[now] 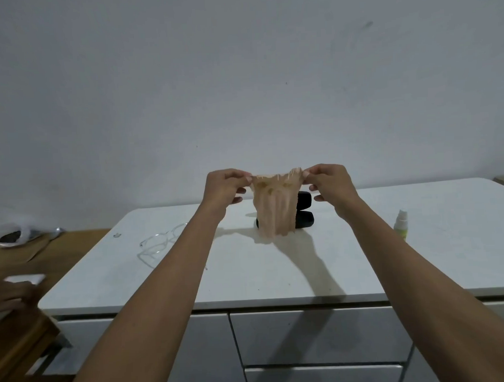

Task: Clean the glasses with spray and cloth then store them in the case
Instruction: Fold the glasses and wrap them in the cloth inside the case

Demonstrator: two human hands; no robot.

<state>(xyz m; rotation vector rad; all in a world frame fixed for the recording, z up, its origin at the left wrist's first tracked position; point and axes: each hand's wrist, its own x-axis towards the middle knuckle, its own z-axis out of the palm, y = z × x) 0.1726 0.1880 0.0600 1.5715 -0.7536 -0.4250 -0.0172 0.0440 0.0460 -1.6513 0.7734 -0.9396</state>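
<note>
White and bare, the surface (277,276) carried everything the task needed. Nearest lay the glasses (157,243), clear-framed, resting left of centre with their arms open, untouched and well apart from both hands. I judged them light but fragile, with slick lenses; they would be best taken by the frame or the bridge, never by the lens faces, and the thin arms would bend if gripped hard.

At the right side stood the spray (400,224), a small upright bottle with a pale cap, light enough to tip at a careless knock and easiest held round its body with a finger on the nozzle.

Above the middle, the left hand (223,189) and the right hand (331,184) held the cloth (270,210) up between them. Each grip was pressed together in a pinch of thumb and forefinger on an upper corner, the other fingers loosely curled. The cloth was thin, beige and limp; it hung in soft folds and looked blurred, so its lower edge could not be made out clearly. Soft as it was, it would need bunching or folding over a fingertip before it could rub a lens.

Behind the cloth sat the case (305,214), black, hard-looking and open, partly hidden. Farthest was the wall (240,75).
</note>
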